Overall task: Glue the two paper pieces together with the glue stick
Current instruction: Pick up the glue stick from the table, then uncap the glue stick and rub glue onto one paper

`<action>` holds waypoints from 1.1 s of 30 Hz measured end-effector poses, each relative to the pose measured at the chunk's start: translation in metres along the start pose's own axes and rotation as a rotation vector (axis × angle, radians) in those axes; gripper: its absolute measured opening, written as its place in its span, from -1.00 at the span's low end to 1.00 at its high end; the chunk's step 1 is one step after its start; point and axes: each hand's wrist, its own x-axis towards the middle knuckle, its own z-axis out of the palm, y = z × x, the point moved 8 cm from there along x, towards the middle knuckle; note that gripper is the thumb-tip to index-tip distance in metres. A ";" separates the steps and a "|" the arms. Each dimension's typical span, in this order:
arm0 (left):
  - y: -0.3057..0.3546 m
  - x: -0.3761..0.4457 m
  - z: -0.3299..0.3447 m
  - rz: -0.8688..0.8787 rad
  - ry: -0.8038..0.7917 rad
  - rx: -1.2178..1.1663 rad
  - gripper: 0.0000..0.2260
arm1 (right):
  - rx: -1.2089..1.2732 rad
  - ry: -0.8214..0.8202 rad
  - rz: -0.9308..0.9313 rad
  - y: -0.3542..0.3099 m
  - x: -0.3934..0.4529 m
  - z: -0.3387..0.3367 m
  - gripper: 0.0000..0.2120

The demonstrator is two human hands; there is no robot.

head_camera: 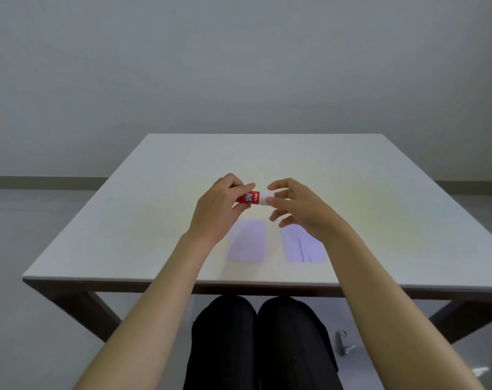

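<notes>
Left hand: the left hand (220,205) is gripping the red barrel of the glue stick (251,197), fingers curled around it, holding it level in the air above the table (154,192).
Right hand: the right hand (298,205) is pinching the white cap (265,198) at the stick's 3 o'clock end between thumb and fingertips, the other fingers fanning loosely below.
Glue stick: it is lying sideways between both hands, lifted off the tabletop, sitting toward 12 o'clock from the two papers.
Cap: it is appearing seated on the barrel; whether it is loosening or tightening, I cannot tell.
Left paper piece: the blank paper piece (247,240) is lying flat on the table, partly hidden by the left wrist at its 9 o'clock edge.
Right paper piece: the printed paper piece (302,246) is lying flat at 3 o'clock of the blank one, close beside it but apart, a strip of table showing between them.
Done: seemingly only the pickup; the stick is in hand, and no glue is showing on either sheet.
Left: opening the stick, spreading glue on one piece, laying the other over it and pressing down all seem outstanding.
Progress: judging by the separate, dry-looking sheets, the task is sitting at an early stage.
</notes>
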 end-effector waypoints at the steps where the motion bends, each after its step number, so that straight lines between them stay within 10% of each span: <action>1: -0.001 0.000 0.000 -0.006 -0.001 -0.005 -0.64 | -0.005 0.016 0.046 0.003 -0.001 -0.002 -0.70; 4: 0.000 -0.002 0.003 0.002 -0.022 -0.023 -0.65 | -0.030 0.043 0.167 0.013 -0.004 -0.002 -0.55; 8: -0.005 -0.002 0.007 -0.031 -0.033 -0.036 -0.65 | 0.015 0.047 -0.077 -0.002 -0.004 -0.001 -0.86; 16: -0.084 -0.037 -0.010 -0.558 0.182 -0.511 -0.90 | -0.417 0.553 -0.060 0.025 0.010 -0.100 -0.85; 33: -0.060 -0.024 0.020 -0.665 0.146 -1.135 -0.85 | -0.780 0.403 -0.060 0.047 0.014 -0.095 -0.54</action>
